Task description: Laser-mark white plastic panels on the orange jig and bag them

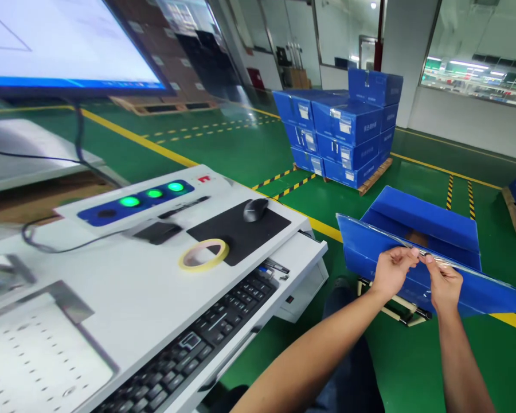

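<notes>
Blue box point(421, 210), glossy clear strip point(442, 260), both hands point(394, 272) point(446, 288) pinching

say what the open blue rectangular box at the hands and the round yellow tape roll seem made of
Open blue rectangular box: probably corrugated plastic, perhaps coated card; smooth, slightly shiny, stiff flat panels.
Round yellow tape roll: perhaps paper masking tape; pale, fairly matte sides.

One left hand point(393, 269) and one right hand point(447, 284); one open box point(367, 252) with one clear strip point(444, 261). One table point(120, 287), one mouse point(255, 210), one mouse pad point(236, 234), one roll of tape point(206, 264), one keyboard point(198, 338), one screen point(69, 46), three green lights point(155, 194), three pallets point(376, 176). The stacked boxes point(356, 123) overlap too much to count.
</notes>
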The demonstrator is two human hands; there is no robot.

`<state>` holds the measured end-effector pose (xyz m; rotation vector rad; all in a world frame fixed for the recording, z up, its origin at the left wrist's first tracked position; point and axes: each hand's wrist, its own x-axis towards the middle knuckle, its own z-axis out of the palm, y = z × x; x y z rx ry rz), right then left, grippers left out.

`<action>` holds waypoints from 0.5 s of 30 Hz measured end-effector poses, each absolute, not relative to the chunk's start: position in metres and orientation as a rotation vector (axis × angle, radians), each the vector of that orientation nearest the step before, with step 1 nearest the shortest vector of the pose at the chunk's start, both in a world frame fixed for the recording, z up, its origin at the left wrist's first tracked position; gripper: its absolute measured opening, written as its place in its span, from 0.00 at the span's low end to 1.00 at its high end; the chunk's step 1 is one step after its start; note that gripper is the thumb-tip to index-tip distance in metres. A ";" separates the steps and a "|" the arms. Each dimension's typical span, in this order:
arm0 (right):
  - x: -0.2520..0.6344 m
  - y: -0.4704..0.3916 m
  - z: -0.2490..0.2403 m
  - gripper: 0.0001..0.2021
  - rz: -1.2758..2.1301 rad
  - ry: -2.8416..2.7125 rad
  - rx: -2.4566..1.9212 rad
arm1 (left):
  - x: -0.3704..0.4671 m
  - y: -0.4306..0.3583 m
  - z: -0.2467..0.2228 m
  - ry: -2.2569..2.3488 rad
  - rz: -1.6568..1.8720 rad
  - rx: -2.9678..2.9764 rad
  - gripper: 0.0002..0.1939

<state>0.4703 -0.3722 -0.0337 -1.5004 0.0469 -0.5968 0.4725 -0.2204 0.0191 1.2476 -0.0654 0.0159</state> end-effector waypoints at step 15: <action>0.479 -0.373 -0.033 0.21 -0.612 0.088 -1.524 | 0.491 -0.204 0.009 -0.139 0.075 1.189 0.27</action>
